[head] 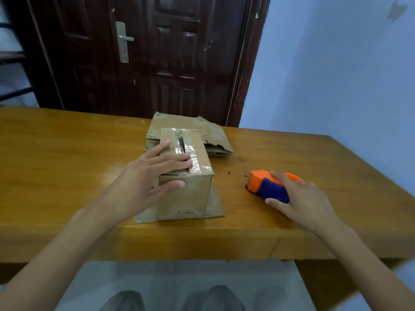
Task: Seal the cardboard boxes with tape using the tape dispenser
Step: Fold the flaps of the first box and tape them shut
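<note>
A small cardboard box [193, 194] stands near the front of the wooden table [67, 153], with clear tape along its top seam. My left hand [148, 176] rests on the box's near left top corner, fingers straight on the lid and thumb on the front face. To the right lies an orange and blue tape dispenser [267, 185] on the table. My right hand [301, 198] lies over it, fingers and thumb curled round its body.
Flattened cardboard pieces [213, 135] lie stacked behind the box, and another flat sheet [217, 209] sticks out under it. A dark wooden door [146, 52] stands behind the table, a blue wall [336, 75] to the right. Small dark crumbs [229, 173] dot the tabletop.
</note>
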